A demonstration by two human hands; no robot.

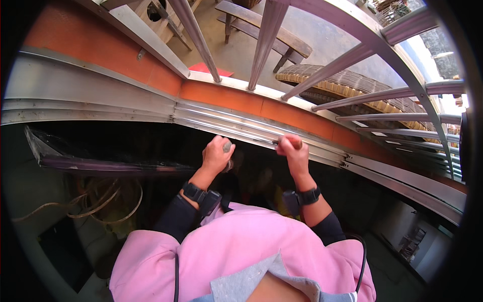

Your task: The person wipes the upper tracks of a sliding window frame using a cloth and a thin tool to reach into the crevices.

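Before me runs the aluminium track of a sliding window (234, 120), with several parallel rails. My right hand (294, 154) is closed around a small tool with a brown handle (299, 145). Its dark, narrow tip (275, 142) points left along the rails; what kind of tool it is stays unclear. Further left, my left hand (215, 154) is curled at the track's near edge. A crumpled greyish thing, perhaps a rag (227, 147), shows between its fingers and below them. Dark straps with small boxes circle both wrists.
Metal window bars (264, 45) rise beyond the orange tiled sill (298, 120). Outside are a wooden bench (264, 24), a large woven basket (339, 81) and a red flat piece (211, 69). At left, a coiled hose or cable (109, 204) hangs below a purple-edged, plastic-covered object (113, 165).
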